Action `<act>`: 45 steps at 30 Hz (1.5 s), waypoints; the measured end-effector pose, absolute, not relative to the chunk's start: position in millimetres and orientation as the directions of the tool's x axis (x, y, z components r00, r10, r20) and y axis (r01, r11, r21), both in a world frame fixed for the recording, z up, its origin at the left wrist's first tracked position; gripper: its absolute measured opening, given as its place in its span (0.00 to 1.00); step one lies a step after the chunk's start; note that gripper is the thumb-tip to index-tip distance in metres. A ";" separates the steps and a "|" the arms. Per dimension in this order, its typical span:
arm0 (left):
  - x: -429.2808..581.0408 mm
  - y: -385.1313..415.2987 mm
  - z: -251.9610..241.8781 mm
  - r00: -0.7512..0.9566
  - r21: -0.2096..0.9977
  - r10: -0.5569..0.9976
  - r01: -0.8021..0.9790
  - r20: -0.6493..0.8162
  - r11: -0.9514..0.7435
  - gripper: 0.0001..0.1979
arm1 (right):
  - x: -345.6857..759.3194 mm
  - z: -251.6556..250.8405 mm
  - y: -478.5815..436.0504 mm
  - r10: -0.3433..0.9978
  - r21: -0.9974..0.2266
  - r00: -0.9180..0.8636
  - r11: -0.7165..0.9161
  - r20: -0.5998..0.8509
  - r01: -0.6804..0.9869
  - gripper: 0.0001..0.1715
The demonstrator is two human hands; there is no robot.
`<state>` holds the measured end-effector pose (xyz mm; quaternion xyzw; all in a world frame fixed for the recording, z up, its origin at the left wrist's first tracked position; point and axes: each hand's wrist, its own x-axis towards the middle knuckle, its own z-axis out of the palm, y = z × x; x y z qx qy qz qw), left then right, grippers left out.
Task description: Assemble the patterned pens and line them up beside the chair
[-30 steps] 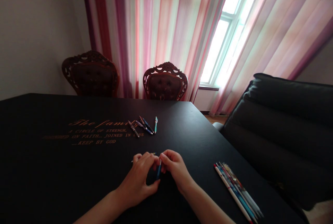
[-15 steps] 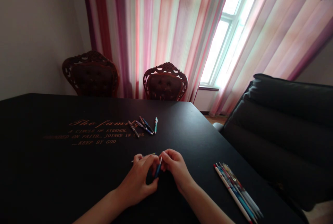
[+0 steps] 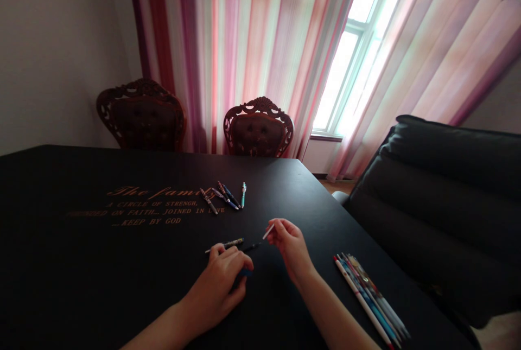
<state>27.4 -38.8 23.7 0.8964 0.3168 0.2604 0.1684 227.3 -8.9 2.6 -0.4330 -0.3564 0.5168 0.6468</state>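
**Head view: white refill pinched at the right fingertips, blue barrel tucked under the left fingers**

The right hand (image 3: 291, 241) sits just right of the frame's centre, wrist bent back, forearm running down to the lower edge. Its thumb and forefinger are closed narrowly on a thin white pen refill (image 3: 268, 231), which slants from the fingertips down and left, its far end dark and hard to make out against the black table (image 3: 81, 274).

The left hand (image 3: 222, 280) rests low, below centre, knuckles up and fingers curled. A blue plastic pen barrel (image 3: 245, 272) shows only as a short stub between thumb and fingertips, the rest hidden under the hand. The two hands are apart.

Just above the left knuckles a slim patterned pen (image 3: 226, 245) lies on the table, not touched. Farther up, by the orange lettering (image 3: 146, 206), is a loose cluster of pens (image 3: 223, 197); at lower right, a row of long striped pencils (image 3: 370, 298).
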 end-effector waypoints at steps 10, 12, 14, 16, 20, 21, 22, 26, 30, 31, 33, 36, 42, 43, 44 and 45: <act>20.0 -19.6 5.2 0.367 0.451 0.830 0.710 0.419 -0.541 0.11 | 243.6 6.5 -10.1 0.995 -0.983 0.089 0.065 0.050 -0.174 0.20; 18.5 -19.4 5.2 0.340 0.463 0.848 0.724 0.406 -0.511 0.16 | 241.2 4.8 -12.4 0.999 -0.993 -0.020 0.045 0.047 -0.105 0.15; 15.5 -19.8 6.4 0.317 0.469 0.860 0.735 0.400 -0.490 0.18 | 242.2 3.7 -13.5 0.995 -0.999 -0.092 0.045 0.043 0.019 0.10; 10.9 -20.2 9.2 0.310 0.464 0.867 0.747 0.391 -0.476 0.16 | 247.0 4.2 -13.4 0.994 -0.971 -0.078 0.095 0.080 0.217 0.08; 2.2 -21.6 17.6 0.367 0.435 0.861 0.750 0.353 -0.498 0.11 | 265.3 8.2 -13.0 0.983 -0.831 -0.046 0.177 0.180 0.528 0.07; 1.1 -21.9 19.1 0.384 0.428 0.856 0.748 0.345 -0.508 0.10 | 270.4 8.9 -13.3 0.984 -0.807 -0.067 0.176 0.168 0.564 0.08; 0.7 -22.2 20.0 0.399 0.422 0.853 0.745 0.338 -0.516 0.09 | 275.2 9.3 -13.7 0.985 -0.785 -0.092 0.172 0.146 0.596 0.09; 2.0 -22.2 19.2 0.424 0.420 0.838 0.728 0.344 -0.541 0.04 | 284.4 10.2 -15.6 0.977 -0.690 -0.179 0.207 0.114 0.694 0.10; 3.1 -20.2 17.2 0.405 0.463 0.841 0.704 0.360 -0.538 0.03 | 270.6 14.8 -17.8 0.972 -0.756 -0.215 0.208 0.091 0.621 0.04; 3.1 -19.7 16.5 0.397 0.482 0.847 0.699 0.353 -0.528 0.03 | 265.0 16.3 -18.9 0.971 -0.788 -0.222 0.204 0.087 0.580 0.04; 3.1 -18.9 14.5 0.390 0.513 0.857 0.687 0.337 -0.515 0.04 | 254.0 18.8 -21.9 0.967 -0.830 -0.235 0.211 0.100 0.516 0.05; 3.3 -18.7 11.4 0.404 0.531 0.852 0.666 0.333 -0.524 0.04 | 243.5 20.8 -26.8 0.958 -0.838 -0.257 0.243 0.128 0.489 0.04; 3.6 -20.4 12.1 0.432 0.536 0.836 0.641 0.339 -0.549 0.07 | 244.3 21.1 -27.5 0.942 -0.812 -0.278 0.308 0.188 0.495 0.04; 3.4 -20.8 12.6 0.434 0.540 0.835 0.637 0.339 -0.550 0.07 | 245.6 21.2 -26.4 0.938 -0.809 -0.270 0.328 0.217 0.488 0.04; 3.2 -21.2 13.0 0.433 0.544 0.835 0.634 0.338 -0.549 0.08 | 246.9 21.3 -25.3 0.934 -0.810 -0.260 0.345 0.246 0.475 0.05; 3.1 -21.6 13.2 0.430 0.549 0.837 0.632 0.339 -0.547 0.08 | 248.1 21.5 -24.3 0.931 -0.818 -0.248 0.356 0.267 0.453 0.06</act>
